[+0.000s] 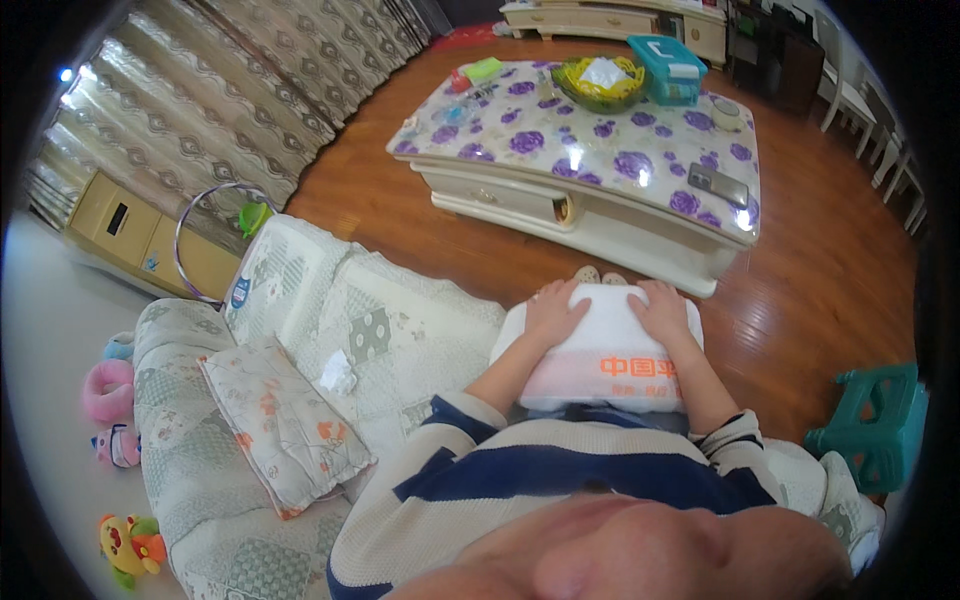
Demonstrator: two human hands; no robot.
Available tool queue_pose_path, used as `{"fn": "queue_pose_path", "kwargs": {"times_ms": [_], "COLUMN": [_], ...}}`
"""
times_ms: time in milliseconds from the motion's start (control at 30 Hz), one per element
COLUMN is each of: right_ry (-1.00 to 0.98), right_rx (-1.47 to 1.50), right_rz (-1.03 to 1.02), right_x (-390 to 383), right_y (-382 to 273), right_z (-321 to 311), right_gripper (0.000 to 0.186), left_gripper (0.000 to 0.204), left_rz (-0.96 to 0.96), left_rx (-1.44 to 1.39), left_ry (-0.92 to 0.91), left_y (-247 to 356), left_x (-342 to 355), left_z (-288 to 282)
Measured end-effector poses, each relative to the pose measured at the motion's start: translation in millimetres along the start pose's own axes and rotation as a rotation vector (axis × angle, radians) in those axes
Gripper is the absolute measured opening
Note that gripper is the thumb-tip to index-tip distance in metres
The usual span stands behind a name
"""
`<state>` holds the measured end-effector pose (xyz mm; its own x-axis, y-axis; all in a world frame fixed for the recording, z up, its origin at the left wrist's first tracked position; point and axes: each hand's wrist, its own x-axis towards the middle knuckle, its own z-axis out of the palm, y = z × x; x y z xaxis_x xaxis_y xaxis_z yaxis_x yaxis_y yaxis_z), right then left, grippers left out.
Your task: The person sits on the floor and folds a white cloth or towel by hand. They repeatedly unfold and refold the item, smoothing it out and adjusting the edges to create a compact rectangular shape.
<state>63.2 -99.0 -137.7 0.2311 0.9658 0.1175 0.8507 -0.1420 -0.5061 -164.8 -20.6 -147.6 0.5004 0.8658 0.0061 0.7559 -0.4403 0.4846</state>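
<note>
On my lap lies a white folded bundle [600, 360] with orange lettering on its near part, probably cloth. My left hand [557, 312] rests on its upper left, thumb apart from the fingers, fingertips near the far edge. My right hand [657, 312] rests likewise on the upper right. Both hands look open and laid on the bundle. A pair of slippered feet [598, 275] peeks out just beyond it. To my left on the quilt-covered sofa [405, 300] are a crumpled white tissue [338, 372] and a floral cushion [280, 425].
Ahead stands a coffee table [540, 140] with a phone [718, 185], yellow-filled bowl [600, 95] and teal box [667, 75]. A teal stool [865, 430] is at my right; plush toys [130, 545] lie left. A hoop [182, 240] is by the curtains [230, 100].
</note>
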Motion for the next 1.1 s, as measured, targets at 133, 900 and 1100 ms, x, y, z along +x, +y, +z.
{"fn": "queue_pose_path", "kwargs": {"times_ms": [133,900,1100], "right_ry": [0.012,0.051,0.039], "right_rx": [0.004,0.061,0.072], "right_rz": [0.037,0.0,0.022], "right_x": [1,-2,0], "right_y": [-1,7,7], "right_z": [3,4,5], "right_gripper": [0.046,0.041,0.038], "left_gripper": [0.059,0.058,0.054], "left_rz": [-0.042,-0.087,-0.073], "left_rx": [-0.003,0.278,0.158], "left_ry": [-0.023,-0.234,-0.283], "left_y": [10,42,37], "left_x": [4,51,53], "left_z": [-12,-7,-10]}}
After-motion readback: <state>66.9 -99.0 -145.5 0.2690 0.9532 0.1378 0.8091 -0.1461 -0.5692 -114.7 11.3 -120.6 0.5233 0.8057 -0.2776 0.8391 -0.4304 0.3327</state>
